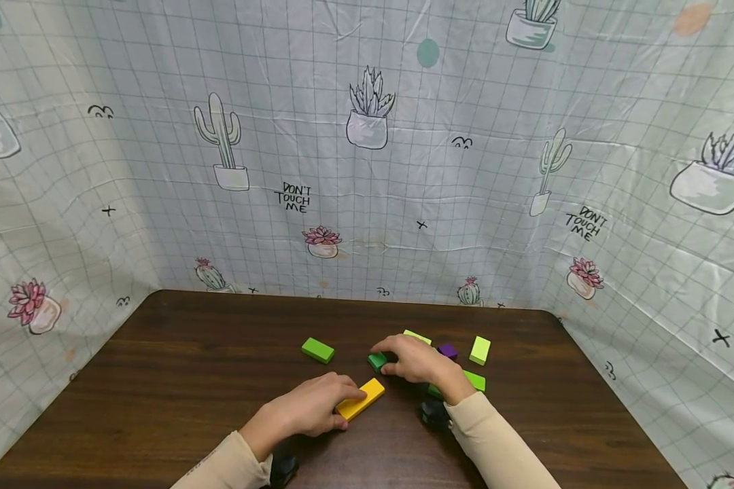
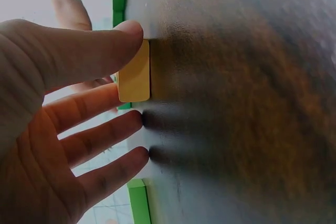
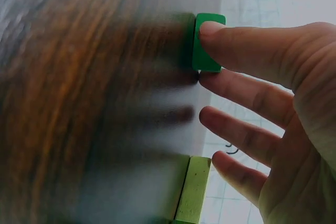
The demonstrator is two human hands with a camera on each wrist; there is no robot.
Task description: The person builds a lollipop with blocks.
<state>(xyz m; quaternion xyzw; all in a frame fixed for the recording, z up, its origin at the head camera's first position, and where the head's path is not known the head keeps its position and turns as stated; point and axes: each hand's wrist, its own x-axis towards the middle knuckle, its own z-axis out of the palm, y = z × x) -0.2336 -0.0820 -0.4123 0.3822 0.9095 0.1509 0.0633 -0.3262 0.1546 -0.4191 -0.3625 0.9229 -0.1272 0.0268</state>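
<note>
My left hand (image 1: pixel 308 407) pinches a long yellow block (image 1: pixel 370 395) near the front middle of the wooden table. In the left wrist view the thumb lies against the end face of the yellow block (image 2: pixel 136 80), with the other fingers spread toward the tabletop. A little farther back, my right hand (image 1: pixel 417 360) has a short dark green block (image 1: pixel 376 362) between thumb and index finger. Its end face (image 3: pixel 210 59) stands low at the table surface in the right wrist view. The remaining right fingers extend loosely beside it.
A green block (image 1: pixel 318 350) lies at the left on the table (image 1: pixel 189 380). Around the right forearm are a purple block (image 1: pixel 447 350), a pale lime block (image 1: pixel 480 350), another lime block (image 1: pixel 417 336) and a bright green block (image 1: pixel 475 381). Patterned cloth (image 1: pixel 367 190) encloses the back and sides.
</note>
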